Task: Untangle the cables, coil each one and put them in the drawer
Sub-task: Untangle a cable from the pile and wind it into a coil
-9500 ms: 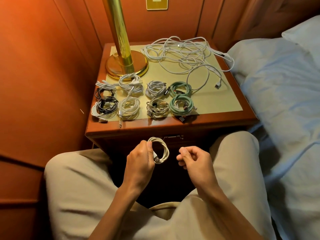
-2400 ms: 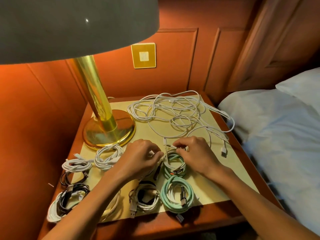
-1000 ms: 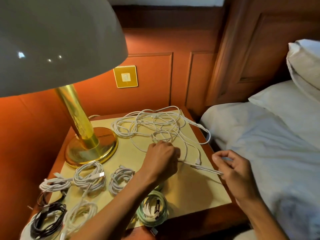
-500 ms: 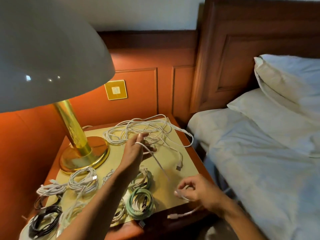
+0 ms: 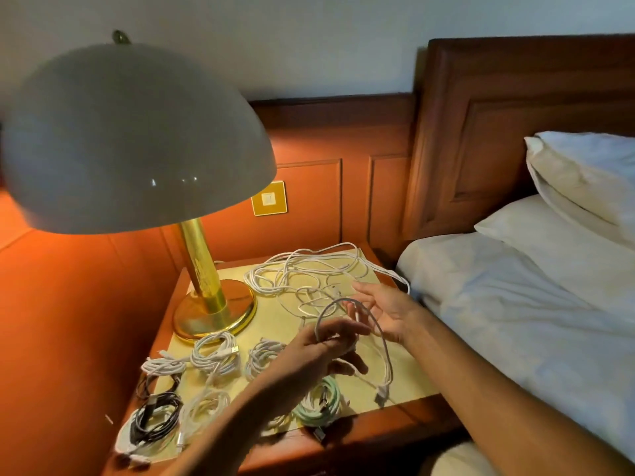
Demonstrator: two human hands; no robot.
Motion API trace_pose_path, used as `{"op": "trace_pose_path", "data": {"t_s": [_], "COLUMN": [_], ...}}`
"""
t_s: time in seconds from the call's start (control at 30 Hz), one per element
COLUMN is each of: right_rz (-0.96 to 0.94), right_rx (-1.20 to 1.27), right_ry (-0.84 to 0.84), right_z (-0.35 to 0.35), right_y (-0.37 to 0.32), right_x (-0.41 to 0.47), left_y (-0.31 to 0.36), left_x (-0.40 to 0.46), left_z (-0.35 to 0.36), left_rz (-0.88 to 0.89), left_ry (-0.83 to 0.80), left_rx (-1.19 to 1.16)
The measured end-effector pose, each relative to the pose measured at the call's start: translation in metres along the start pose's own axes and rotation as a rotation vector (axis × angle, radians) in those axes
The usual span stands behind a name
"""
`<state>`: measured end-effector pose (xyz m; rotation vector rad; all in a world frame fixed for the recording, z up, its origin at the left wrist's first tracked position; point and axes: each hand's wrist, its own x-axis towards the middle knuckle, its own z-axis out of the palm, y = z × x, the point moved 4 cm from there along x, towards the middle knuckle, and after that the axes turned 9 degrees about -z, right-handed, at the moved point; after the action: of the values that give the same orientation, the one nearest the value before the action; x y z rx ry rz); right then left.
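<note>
A tangle of white cables lies at the back of the nightstand top. Over the middle of the top, my left hand pinches one loose white cable. The cable arches up in a loop from that hand and hangs down to a plug near the front right edge. My right hand is held just behind the loop with its fingers spread, and the loop brushes its fingertips. Several coiled cables lie in rows at the front left: white coils, a green coil, a black coil. No drawer shows.
A brass lamp base stands at the back left under a big dome shade that hides much of the left side. A bed with pillows adjoins the nightstand on the right. Wood panelling runs behind.
My left hand has come down from the tangle toward the middle with the cable. My right hand has risen from the front edge and opened; the cable's plug end now hangs free.
</note>
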<state>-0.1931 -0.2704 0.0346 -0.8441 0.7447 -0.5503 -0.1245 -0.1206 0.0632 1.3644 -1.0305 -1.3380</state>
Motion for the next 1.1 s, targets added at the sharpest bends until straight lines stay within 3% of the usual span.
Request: {"op": "trace_pose_path", "data": {"t_s": [0.07,0.23,0.3,0.43,0.53,0.67,0.77,0.83,1.0,1.1], "right_rz": [0.008,0.045,0.015,-0.119,-0.221,-0.312,-0.343,-0.398,-0.474,-0.493], "right_rx": [-0.119,-0.255,-0.304,-0.341,-0.342,-0.373,-0.483,-0.615,-0.669,-0.724], "right_ry": [0.067,0.089,0.076,0.079,0.082,0.067,-0.004,-0.013,-0.041,-0.002], "right_z": [0.002,0.002,0.002,0.001,0.003,0.016,0.031,0.037,0.045,0.040], "right_y": [-0.004,-0.004,-0.008,-0.032,-0.056,-0.072,-0.072,-0.071,-0.074,-0.085], "right_x": [0.000,-0.005,-0.009,-0.017,-0.032,-0.056,-0.074,-0.081,-0.099,-0.108], "left_y": [-0.002,-0.004,-0.005,-0.012,-0.011,0.005,0.024,0.038,0.064,0.066], "left_x": [-0.010,-0.032,-0.035,-0.035,-0.028,-0.010,0.004,0.010,0.008,0.002], "left_z": [0.009,0.027,0.030,0.021,0.006,-0.020,-0.019,-0.013,0.005,0.001], "left_rz": [0.067,0.497,0.503,0.330,0.347,0.373,0.210,0.121,0.164,0.151], "left_ry": [0.014,0.177,0.135,0.082,0.210,0.485,0.294,0.233,0.157,0.207], "left_rx": [0.172,0.807,0.964,1.062,0.971,0.610,0.099,-0.120,-0.133,-0.076]}}
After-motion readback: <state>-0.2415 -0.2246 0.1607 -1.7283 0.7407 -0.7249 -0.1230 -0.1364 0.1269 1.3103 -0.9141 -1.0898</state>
